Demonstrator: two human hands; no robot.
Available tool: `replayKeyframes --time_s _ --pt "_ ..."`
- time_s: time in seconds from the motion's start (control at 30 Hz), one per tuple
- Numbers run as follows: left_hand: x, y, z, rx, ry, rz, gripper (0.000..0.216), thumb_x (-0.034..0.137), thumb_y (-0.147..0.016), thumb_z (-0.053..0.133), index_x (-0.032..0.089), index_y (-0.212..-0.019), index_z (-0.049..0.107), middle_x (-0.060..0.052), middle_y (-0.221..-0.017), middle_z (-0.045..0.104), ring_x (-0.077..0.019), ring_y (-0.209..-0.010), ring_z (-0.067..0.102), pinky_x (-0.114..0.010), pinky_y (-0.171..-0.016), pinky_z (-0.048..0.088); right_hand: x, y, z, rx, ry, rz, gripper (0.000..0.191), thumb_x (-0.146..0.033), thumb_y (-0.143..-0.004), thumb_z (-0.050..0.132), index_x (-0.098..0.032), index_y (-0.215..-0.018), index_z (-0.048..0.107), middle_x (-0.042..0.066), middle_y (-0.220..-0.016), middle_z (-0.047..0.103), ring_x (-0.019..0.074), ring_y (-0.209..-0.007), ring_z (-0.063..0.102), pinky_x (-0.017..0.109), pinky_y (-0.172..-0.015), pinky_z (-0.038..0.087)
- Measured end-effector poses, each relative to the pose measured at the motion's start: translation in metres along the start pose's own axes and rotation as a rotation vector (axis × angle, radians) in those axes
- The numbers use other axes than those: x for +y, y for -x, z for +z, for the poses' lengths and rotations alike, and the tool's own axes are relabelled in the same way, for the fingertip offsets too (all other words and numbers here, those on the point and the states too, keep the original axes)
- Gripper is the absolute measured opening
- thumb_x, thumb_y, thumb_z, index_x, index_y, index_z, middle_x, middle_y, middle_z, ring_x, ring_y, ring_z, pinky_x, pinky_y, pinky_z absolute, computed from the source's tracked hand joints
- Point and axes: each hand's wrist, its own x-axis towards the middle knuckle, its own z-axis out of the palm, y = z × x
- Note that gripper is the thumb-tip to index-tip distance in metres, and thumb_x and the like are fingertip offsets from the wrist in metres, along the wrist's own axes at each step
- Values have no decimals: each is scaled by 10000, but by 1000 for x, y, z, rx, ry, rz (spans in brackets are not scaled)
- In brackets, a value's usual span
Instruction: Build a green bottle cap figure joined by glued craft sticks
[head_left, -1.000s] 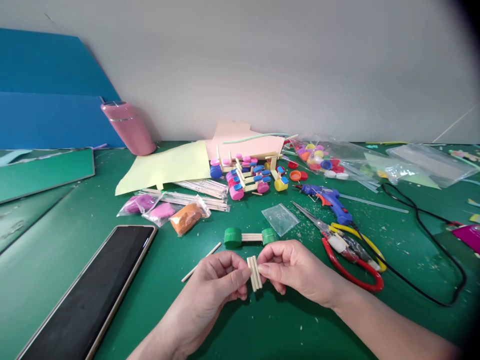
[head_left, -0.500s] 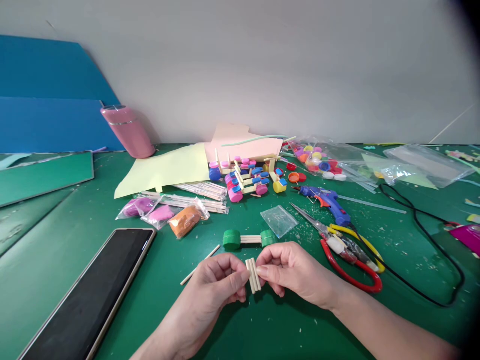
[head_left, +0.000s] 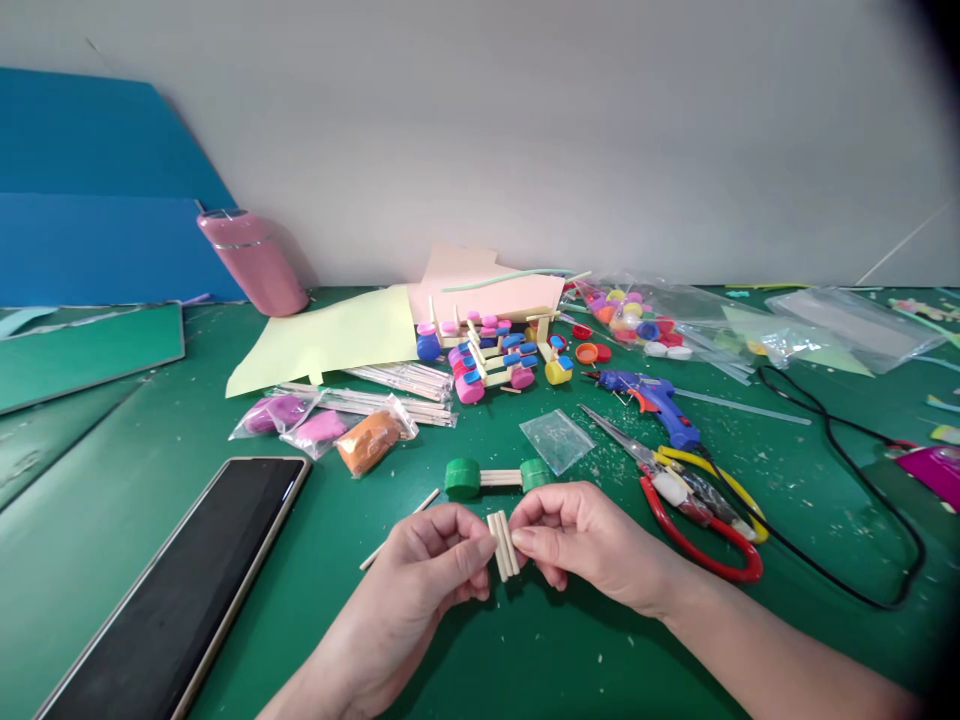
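Note:
Between my two hands is a small bundle of short wooden sticks [head_left: 503, 546], side by side and nearly upright in view. My left hand [head_left: 442, 560] pinches its left side with thumb and fingers. The right side is pinched by my right hand [head_left: 562, 535]. Just beyond them lies a piece with green round ends [head_left: 463, 479] joined by short wooden sticks [head_left: 500, 478]; my right fingers partly cover its right end. A single thin wooden stick [head_left: 400, 530] lies beside my left hand, partly hidden by it.
A phone [head_left: 172, 590] lies at left. Scissors [head_left: 697, 510] and a blue glue gun [head_left: 652, 400] with a black cord lie at right. Farther back are bagged clay [head_left: 371, 442], colourful stick-and-cap models [head_left: 495, 360], yellow paper [head_left: 337, 335] and a pink tumbler [head_left: 259, 265].
Almost nothing differs. The whole view has shifted very slightly, and both hands keep the same pinch on the stick bundle.

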Motion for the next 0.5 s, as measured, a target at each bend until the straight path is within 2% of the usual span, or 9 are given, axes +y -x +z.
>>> replayKeyframes --time_s 0.17,0.5 --pt "1 0 0 13 -33 13 203 290 -730 645 143 -633 543 26 -550 529 -89 -555 426 -227 -567 338 -1 1 -2 5 5 -24 177 -289 -805 582 -114 -794 607 12 -711 590 37 -477 450 170 -461 385" --pt "1 2 2 51 -308 122 248 354 -751 595 149 -626 533 29 -572 497 -102 -572 388 -228 -533 297 -3 1 0 29 74 -19 228 -341 -756 640 -116 -765 612 -3 -655 572 54 -508 459 173 -476 387"
